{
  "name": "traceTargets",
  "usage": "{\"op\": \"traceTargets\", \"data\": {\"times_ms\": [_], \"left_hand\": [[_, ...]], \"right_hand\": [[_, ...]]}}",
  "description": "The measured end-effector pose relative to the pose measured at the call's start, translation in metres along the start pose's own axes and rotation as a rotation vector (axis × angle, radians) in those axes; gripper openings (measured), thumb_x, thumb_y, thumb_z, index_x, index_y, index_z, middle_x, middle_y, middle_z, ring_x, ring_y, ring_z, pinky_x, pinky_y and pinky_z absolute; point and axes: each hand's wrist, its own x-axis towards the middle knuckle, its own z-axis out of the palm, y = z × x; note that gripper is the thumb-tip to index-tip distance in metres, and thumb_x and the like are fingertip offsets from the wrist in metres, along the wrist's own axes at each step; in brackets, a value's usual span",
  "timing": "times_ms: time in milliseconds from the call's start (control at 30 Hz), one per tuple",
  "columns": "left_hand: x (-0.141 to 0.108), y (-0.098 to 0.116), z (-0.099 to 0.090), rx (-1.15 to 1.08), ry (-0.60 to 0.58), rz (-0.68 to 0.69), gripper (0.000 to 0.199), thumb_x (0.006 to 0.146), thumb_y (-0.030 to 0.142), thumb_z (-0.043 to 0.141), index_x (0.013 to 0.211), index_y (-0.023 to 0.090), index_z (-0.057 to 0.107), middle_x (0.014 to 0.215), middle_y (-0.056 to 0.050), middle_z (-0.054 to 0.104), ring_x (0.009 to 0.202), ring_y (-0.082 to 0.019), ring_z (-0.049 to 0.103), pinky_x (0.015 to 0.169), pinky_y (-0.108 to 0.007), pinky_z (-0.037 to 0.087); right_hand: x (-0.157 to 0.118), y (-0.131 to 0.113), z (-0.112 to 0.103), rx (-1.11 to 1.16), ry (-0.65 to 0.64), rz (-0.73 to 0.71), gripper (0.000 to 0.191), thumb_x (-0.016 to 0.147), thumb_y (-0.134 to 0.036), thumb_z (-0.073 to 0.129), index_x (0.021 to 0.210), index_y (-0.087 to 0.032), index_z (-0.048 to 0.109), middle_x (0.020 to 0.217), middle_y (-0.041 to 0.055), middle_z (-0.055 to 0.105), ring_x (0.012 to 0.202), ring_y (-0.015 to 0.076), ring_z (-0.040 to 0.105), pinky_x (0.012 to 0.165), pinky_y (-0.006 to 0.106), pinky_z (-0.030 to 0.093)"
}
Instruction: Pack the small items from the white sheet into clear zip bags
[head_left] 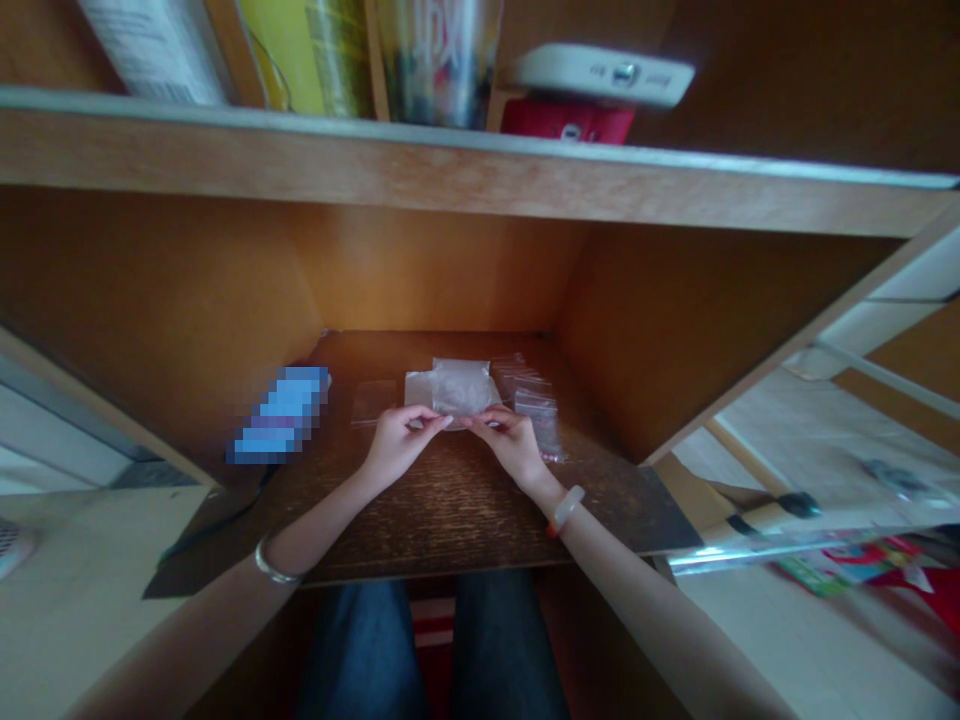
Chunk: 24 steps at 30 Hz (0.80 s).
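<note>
A clear plastic bag lies at the middle of the dark wooden desk, its near edge pinched between both my hands. My left hand grips the left end of that edge with thumb and finger. At the right end my right hand does the same. Whitish sheets, perhaps paper or more bags, show beneath and beside it. Right of my right hand is a spread of small clear zip bags; the nearest seems to have tiny items at its bottom. Another flat clear bag lies to the left.
A phone with a blurred-out screen leans at the left, a cable running from it. Overhead, a shelf edge carries a can, a yellow pack and a white device. Wooden side panels enclose the desk.
</note>
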Motion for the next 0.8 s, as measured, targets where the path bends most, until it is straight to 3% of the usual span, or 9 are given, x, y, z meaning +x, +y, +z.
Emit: {"op": "traceTargets", "data": {"times_ms": [167, 267, 367, 500, 567, 667, 800], "left_hand": [[0.004, -0.001, -0.006, -0.059, -0.033, -0.045, 0.024, 0.077, 0.041, 0.064, 0.075, 0.018, 0.071, 0.073, -0.004, 0.073, 0.067, -0.018, 0.066, 0.062, -0.026, 0.050], [0.007, -0.003, -0.017, -0.017, 0.000, -0.095, 0.032, 0.081, 0.046, 0.057, 0.079, 0.016, 0.069, 0.078, -0.006, 0.073, 0.070, -0.018, 0.067, 0.062, -0.025, 0.050], [0.010, -0.006, -0.036, 0.277, 0.075, -0.206, 0.035, 0.086, 0.043, 0.046, 0.085, 0.015, 0.067, 0.080, -0.007, 0.072, 0.072, -0.020, 0.067, 0.065, -0.027, 0.050], [0.008, -0.010, -0.060, 0.835, 0.022, -0.409, 0.033, 0.089, 0.029, 0.038, 0.092, 0.012, 0.066, 0.091, -0.015, 0.071, 0.089, -0.026, 0.067, 0.076, -0.032, 0.050], [0.004, -0.012, -0.065, 0.987, -0.040, -0.464, 0.032, 0.088, 0.023, 0.038, 0.095, 0.009, 0.065, 0.097, -0.018, 0.069, 0.095, -0.029, 0.065, 0.079, -0.033, 0.050], [0.000, -0.014, -0.065, 1.073, -0.136, -0.496, 0.034, 0.087, 0.018, 0.035, 0.098, 0.007, 0.065, 0.098, -0.020, 0.068, 0.095, -0.031, 0.065, 0.077, -0.036, 0.051], [-0.003, -0.016, -0.062, 1.140, -0.153, -0.476, 0.042, 0.091, 0.015, 0.026, 0.099, 0.002, 0.065, 0.097, -0.023, 0.068, 0.094, -0.032, 0.066, 0.075, -0.038, 0.052]], "right_hand": [[0.004, 0.002, 0.003, -0.001, -0.053, 0.014, 0.017, 0.074, -0.038, 0.069, 0.074, -0.022, 0.074, 0.074, 0.0017, 0.072, 0.070, 0.0175, 0.064, 0.067, 0.030, 0.048], [0.011, -0.002, 0.008, -0.041, -0.151, -0.014, 0.022, 0.081, -0.039, 0.061, 0.082, -0.020, 0.073, 0.083, 0.0033, 0.073, 0.079, 0.0187, 0.065, 0.076, 0.032, 0.049], [0.019, -0.012, 0.015, -0.102, -0.197, -0.067, 0.020, 0.085, -0.032, 0.056, 0.092, -0.018, 0.070, 0.091, 0.0047, 0.071, 0.087, 0.0179, 0.065, 0.082, 0.032, 0.049], [0.016, -0.037, 0.027, -0.289, -0.213, -0.174, 0.016, 0.086, -0.021, 0.055, 0.098, -0.018, 0.066, 0.097, 0.0055, 0.069, 0.090, 0.0171, 0.063, 0.082, 0.032, 0.048], [0.005, -0.053, 0.032, -0.420, -0.311, -0.305, 0.013, 0.086, -0.019, 0.056, 0.094, -0.018, 0.066, 0.094, 0.0050, 0.068, 0.092, 0.0173, 0.061, 0.087, 0.033, 0.046], [-0.021, -0.076, 0.036, -0.592, -0.557, -0.481, 0.014, 0.090, -0.021, 0.052, 0.094, -0.017, 0.066, 0.095, 0.0050, 0.067, 0.093, 0.0168, 0.059, 0.091, 0.034, 0.043], [-0.051, -0.105, 0.038, -0.741, -0.817, -0.603, 0.016, 0.091, -0.024, 0.051, 0.091, -0.016, 0.065, 0.091, 0.0058, 0.066, 0.092, 0.0165, 0.057, 0.089, 0.031, 0.042]]}}
